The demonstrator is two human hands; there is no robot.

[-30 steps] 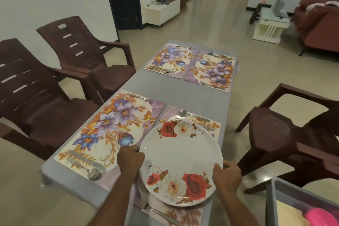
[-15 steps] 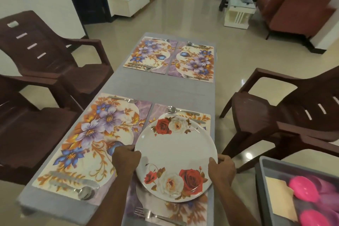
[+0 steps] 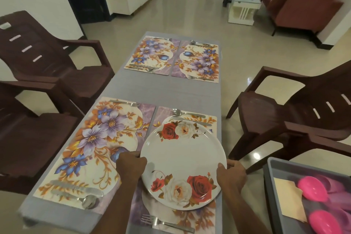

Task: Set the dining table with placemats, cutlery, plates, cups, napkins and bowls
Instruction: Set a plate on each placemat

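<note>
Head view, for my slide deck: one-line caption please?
Both hands, left and right, hold a rose-patterned plate over the near right placemat.

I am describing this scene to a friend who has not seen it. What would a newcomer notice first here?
First, the white plate with roses, held at its edges by the left hand and the right hand over the near right placemat. Next, the flowered placemat beside it on the left, with no plate on it. At the lower right, bright pink cups lie in a grey bin.
</note>
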